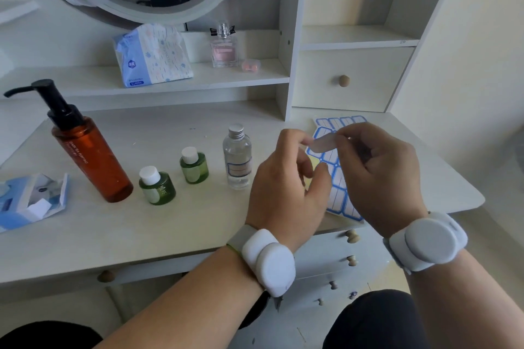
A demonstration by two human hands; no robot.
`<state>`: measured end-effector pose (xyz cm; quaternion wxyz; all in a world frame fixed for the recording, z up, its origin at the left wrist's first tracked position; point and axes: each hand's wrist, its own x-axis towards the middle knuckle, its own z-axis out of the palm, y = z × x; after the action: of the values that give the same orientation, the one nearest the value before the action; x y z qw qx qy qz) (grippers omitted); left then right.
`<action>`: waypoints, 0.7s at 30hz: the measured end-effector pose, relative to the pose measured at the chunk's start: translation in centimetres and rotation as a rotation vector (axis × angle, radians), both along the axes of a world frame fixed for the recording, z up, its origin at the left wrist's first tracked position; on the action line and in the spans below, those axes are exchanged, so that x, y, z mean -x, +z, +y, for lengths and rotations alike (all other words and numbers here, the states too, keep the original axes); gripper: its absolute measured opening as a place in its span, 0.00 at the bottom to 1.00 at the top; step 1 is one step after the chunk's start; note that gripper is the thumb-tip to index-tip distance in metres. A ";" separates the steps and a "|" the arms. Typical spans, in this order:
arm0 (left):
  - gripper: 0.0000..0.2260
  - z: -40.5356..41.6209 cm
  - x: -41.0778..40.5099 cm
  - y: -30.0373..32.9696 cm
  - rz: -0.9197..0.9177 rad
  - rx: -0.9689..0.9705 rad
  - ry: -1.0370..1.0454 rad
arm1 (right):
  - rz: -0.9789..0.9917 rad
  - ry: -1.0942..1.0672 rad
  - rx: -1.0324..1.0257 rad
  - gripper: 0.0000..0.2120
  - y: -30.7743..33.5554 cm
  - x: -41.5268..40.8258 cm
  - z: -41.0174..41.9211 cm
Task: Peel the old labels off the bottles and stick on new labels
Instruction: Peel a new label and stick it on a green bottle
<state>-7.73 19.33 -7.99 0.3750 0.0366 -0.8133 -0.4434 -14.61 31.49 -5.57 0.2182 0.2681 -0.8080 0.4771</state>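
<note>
Hands meet above the label sheet (pixel 338 193), which lies on the desk (pixel 170 221) at the right. The right hand (pixel 380 176) pinches one pale label (pixel 323 143) between thumb and forefinger; the left hand (pixel 286 178) has curled fingers touching its other end, likely steadying it so it won't fold on itself. The clear bottle (pixel 237 161) stands just left, already bearing a label; two green bottles (pixel 157 185) and the amber pump bottle (pixel 88 153) wait further left.
</note>
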 end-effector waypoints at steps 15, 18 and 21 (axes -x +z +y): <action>0.09 -6.4 -6.7 3.7 -0.276 -0.832 0.025 | 0.268 0.312 -0.061 0.05 0.2 -4.7 -6.2; 0.07 -7.6 -7.6 3.2 -0.245 -0.832 0.082 | 0.241 0.347 -0.047 0.04 0.1 -5.6 -7.1; 0.07 -8.8 -8.3 2.8 -0.186 -0.845 0.128 | -0.064 0.401 0.034 0.11 0.0 -6.6 -8.3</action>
<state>0.53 10.51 -5.23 0.2790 0.2766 -0.5869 -0.7079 -7.96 23.20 -5.61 0.0974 0.4046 -0.7370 0.5327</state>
